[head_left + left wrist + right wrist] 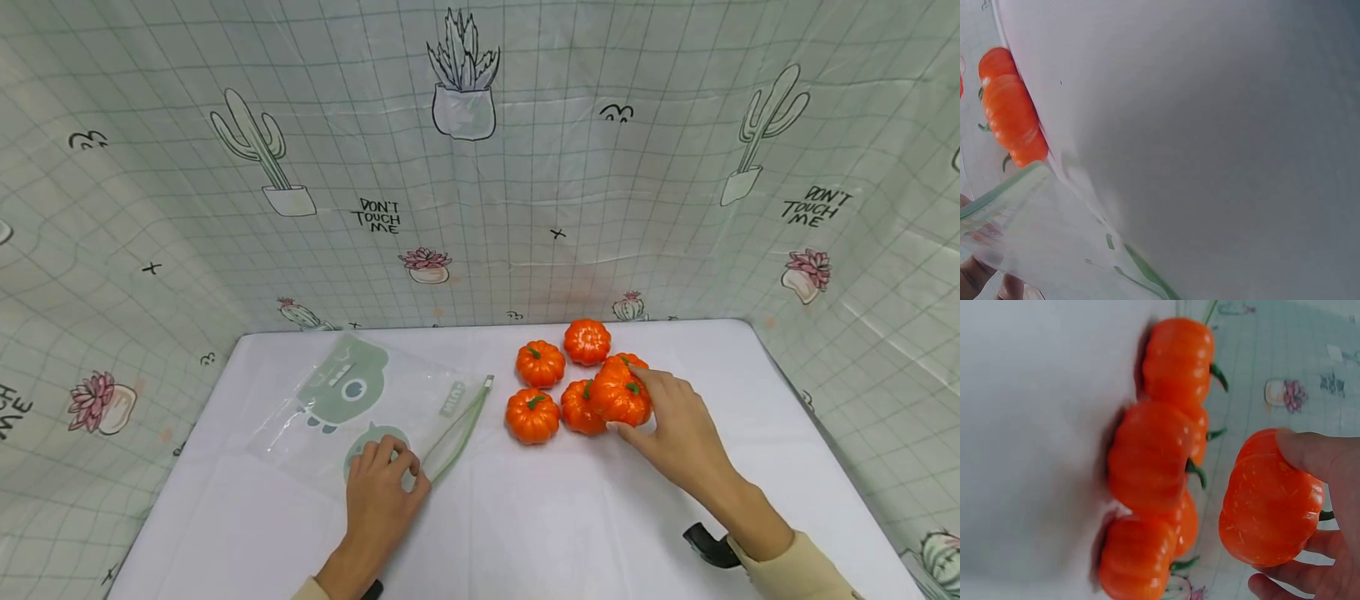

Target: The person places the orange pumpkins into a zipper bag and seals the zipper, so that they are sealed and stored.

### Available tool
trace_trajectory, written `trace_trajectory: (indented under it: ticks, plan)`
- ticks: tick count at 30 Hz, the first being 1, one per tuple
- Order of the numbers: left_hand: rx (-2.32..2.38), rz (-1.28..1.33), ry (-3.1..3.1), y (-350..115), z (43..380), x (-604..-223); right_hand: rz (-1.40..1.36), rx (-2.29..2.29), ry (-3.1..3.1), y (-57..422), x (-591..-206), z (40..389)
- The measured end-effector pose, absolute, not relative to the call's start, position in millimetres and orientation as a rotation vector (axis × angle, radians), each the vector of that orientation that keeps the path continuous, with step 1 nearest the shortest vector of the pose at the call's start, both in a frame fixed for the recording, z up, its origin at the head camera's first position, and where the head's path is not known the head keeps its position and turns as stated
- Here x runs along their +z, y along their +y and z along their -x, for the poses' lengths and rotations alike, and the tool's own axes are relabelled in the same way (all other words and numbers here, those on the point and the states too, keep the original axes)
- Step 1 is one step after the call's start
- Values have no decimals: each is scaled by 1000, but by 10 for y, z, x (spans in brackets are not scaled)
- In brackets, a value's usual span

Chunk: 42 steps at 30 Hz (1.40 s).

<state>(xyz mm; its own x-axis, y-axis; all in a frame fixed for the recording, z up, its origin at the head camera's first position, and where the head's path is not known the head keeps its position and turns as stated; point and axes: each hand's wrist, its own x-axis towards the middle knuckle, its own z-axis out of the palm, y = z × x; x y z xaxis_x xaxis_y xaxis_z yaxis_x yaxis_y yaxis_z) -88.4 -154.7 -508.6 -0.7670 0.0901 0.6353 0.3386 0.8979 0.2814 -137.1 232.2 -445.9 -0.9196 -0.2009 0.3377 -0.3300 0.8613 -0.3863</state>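
On the left of the table lies a clear zip bag (348, 387) printed with a green cartoon animal. My left hand (380, 492) pinches the bag near its green zip edge; in the left wrist view the bag (1054, 231) is lifted at its mouth, with fingertips behind the film. Held between the thumb and fingers of my right hand (686, 433) is an orange toy pumpkin (620, 396) with a green stem. That pumpkin (1272, 500) is raised off the table in the right wrist view. Beneath and left of it sit several more pumpkins (532, 416), one partly hidden behind it.
A white cloth covers the table (510, 525). Behind and at both sides hangs a grid-patterned curtain (525, 183) with cactus drawings. The table's back edge runs close behind the farthest pumpkin (587, 342). A black strap (711, 546) hangs by the right wrist.
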Motion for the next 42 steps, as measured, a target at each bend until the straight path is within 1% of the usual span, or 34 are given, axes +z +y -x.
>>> trace_trajectory:
  ticks: [11,23,42]
  plan:
    - [-490,255,-2431,-1511,885,-5064,-552,682,-2722,1874,-4571,1256]
    - [-479,246,-2412,-1477,885,-5075,-651,692,-2748,1427,-4618,1204]
    - [-488,254,-2404,-1443,879,-5080,-810,651,-2722,950,-4764,1186]
